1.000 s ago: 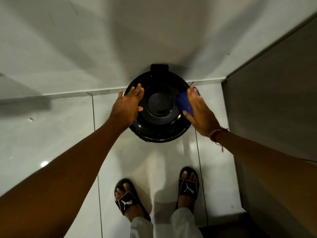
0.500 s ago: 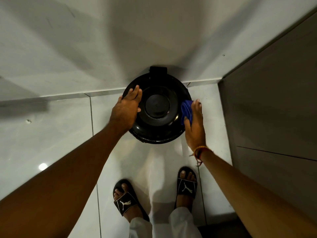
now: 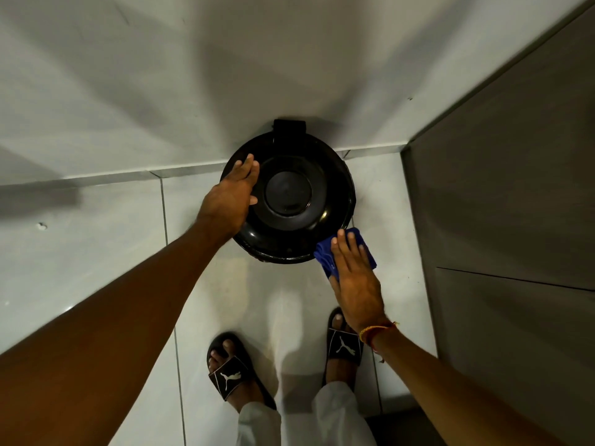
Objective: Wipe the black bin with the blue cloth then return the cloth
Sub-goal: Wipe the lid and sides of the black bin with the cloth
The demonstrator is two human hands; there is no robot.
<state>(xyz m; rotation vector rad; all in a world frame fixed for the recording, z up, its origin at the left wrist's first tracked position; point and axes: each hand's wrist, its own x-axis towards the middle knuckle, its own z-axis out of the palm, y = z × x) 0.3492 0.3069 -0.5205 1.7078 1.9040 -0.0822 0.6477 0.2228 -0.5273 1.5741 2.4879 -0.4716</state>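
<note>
The round black bin [image 3: 289, 191] stands on the white tiled floor against the wall, seen from above, its lid down and a hinge block at the back. My left hand [image 3: 230, 196] lies flat on the lid's left rim, fingers together and stretched out. My right hand [image 3: 352, 275] presses the blue cloth [image 3: 367, 252] flat against the bin's front right edge. Most of the cloth is under my palm and fingers.
A grey cabinet face [image 3: 502, 220] rises close on the right. The white wall [image 3: 193, 75] stands right behind the bin. My feet in black slides [image 3: 230, 373] [image 3: 344, 344] stand on the tiles just in front of the bin.
My right hand has slid the cloth from the bin's right side round toward its front right edge. My left hand stayed on the left rim.
</note>
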